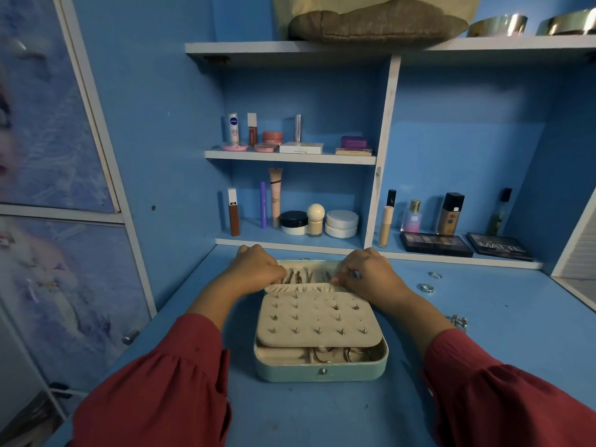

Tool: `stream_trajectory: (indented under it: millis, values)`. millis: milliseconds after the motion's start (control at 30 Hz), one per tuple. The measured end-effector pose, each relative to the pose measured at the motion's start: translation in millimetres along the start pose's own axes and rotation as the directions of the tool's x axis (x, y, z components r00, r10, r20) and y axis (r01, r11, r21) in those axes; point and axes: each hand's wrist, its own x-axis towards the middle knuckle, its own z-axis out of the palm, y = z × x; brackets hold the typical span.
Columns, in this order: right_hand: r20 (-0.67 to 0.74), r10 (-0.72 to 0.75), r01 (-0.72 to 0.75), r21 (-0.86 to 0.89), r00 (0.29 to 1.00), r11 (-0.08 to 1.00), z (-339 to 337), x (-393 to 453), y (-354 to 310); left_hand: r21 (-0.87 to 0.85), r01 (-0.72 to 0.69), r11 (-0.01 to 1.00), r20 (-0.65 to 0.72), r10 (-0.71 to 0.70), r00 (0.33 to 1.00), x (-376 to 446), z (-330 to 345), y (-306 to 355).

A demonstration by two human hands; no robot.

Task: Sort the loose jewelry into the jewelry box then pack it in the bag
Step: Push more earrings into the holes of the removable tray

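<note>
The jewelry box point(321, 337) lies open on the table point(483, 366); both my hands, left point(258, 266) and right point(367, 272), curl over its far pocket edge, pinching there. Rings point(425, 288) lie right of the box, so a careless tug could, I think, shake out the earrings point(319, 317).

Blue walls point(154, 124) back a blue counter point(322, 414); white shelves point(290, 156) hold cosmetics, and a patterned cabinet door point(48, 124) stands at left in dim light
</note>
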Motion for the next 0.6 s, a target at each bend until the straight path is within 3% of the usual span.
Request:
stream_trajectory:
  millis: [200,300,467,600]
  values:
    - [0.016,0.013,-0.012,-0.033,1.0,0.999,-2.0,0.2,-2.4,0.178,-0.062,0.982,0.065,0.051,0.997,-1.2,9.8,9.6]
    - [0.024,0.02,-0.019,-0.012,1.0,1.0,-3.4,-0.7,-1.6,0.118,-0.078,0.99,0.055,0.071,0.996,-0.3,7.8,5.2]
    - [0.044,0.066,-0.071,0.125,0.997,0.99,-8.1,6.8,-6.4,-0.215,-0.139,0.967,-0.156,0.106,0.982,4.3,3.2,-6.1]
    - [0.123,-0.034,0.035,-0.009,0.992,0.999,-3.3,14.7,-26.2,-0.065,-0.164,0.984,-0.108,0.156,0.982,-1.3,5.2,-0.2]
